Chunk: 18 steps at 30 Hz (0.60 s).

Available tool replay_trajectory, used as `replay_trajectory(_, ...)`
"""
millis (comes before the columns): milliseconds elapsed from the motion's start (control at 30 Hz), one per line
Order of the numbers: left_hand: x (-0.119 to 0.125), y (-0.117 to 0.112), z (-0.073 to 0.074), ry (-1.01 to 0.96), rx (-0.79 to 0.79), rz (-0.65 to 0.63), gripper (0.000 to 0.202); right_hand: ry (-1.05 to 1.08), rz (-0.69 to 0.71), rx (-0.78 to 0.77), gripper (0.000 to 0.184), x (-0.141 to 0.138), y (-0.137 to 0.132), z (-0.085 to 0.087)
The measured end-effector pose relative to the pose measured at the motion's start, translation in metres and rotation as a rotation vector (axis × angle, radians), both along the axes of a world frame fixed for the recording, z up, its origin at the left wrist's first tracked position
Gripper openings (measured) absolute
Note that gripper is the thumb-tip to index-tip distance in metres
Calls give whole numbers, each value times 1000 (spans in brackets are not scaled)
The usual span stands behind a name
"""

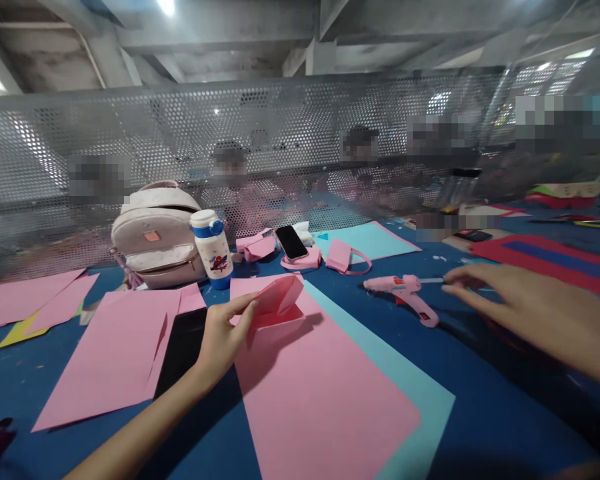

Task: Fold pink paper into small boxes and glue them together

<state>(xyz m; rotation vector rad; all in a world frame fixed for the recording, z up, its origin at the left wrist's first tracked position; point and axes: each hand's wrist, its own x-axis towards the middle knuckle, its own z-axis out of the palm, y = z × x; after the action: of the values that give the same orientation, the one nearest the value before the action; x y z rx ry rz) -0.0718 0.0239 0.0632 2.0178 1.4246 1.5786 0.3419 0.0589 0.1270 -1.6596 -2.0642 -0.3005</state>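
My left hand (pixel 225 337) pinches a folded pink paper piece (pixel 280 300) between thumb and fingers. The folded piece is held over a large pink sheet (pixel 320 393), which lies on a light blue sheet (pixel 425 413). To the right, a pink hot glue gun (pixel 403 290) lies on its side on the blue table. A pale glue stick (pixel 431 281) sticks out of its back end. My right hand (pixel 505 293) has thumb and forefinger closed at the free end of this stick; the hand is slightly blurred.
A white backpack (pixel 155 233) and a bottle (pixel 213 250) stand at the back left. Pink sheets (pixel 105 353) and a black phone-like slab (pixel 183 347) lie left. A phone (pixel 291 242) rests among small pink paper bags (pixel 347 257). Behind rises a perforated metal screen (pixel 280 113).
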Motion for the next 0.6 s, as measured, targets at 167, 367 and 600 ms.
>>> replay_trajectory(167,1,-4,1,25,19,-31,24,20,355,103,35,-76,-27,39)
replay_trajectory(367,3,-7,0,41,57,-33,24,30,768,19,30,-162,-9,43)
replay_trajectory(600,2,-8,2,72,89,-30,26,237,823,-250,13,-199,23,18)
